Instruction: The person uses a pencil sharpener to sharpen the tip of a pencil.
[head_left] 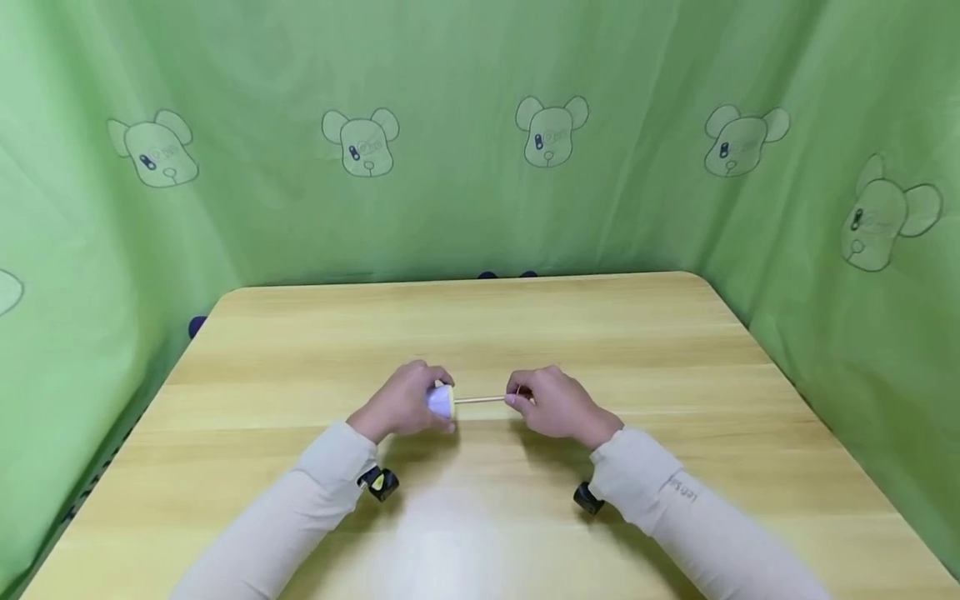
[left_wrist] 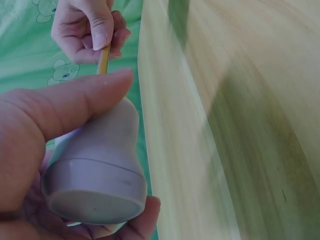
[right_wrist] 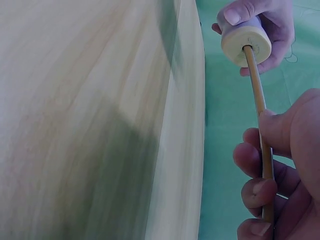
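Observation:
In the head view my left hand (head_left: 405, 402) grips a small lavender pencil sharpener (head_left: 440, 402) on its side, thumb and fingers wrapped round the body. Its cream end face (right_wrist: 235, 45) points toward the right hand. A slim tan pencil (head_left: 480, 399) runs from the hole in that face across to my right hand (head_left: 558, 404), which pinches it between thumb and fingers. The right wrist view shows the pencil's shaft (right_wrist: 257, 90) in the hole and its far part along the curled fingers. The pencil's inserted tip is hidden. A rounded lavender base (left_wrist: 95, 205) faces the left wrist camera.
Both hands are over the middle of a light wooden table (head_left: 637, 333), casting shadows on it. A green curtain (head_left: 457, 200) with printed bear heads surrounds its back and sides. Each wrist wears a small black camera (head_left: 381, 483), below the pale sleeve cuffs.

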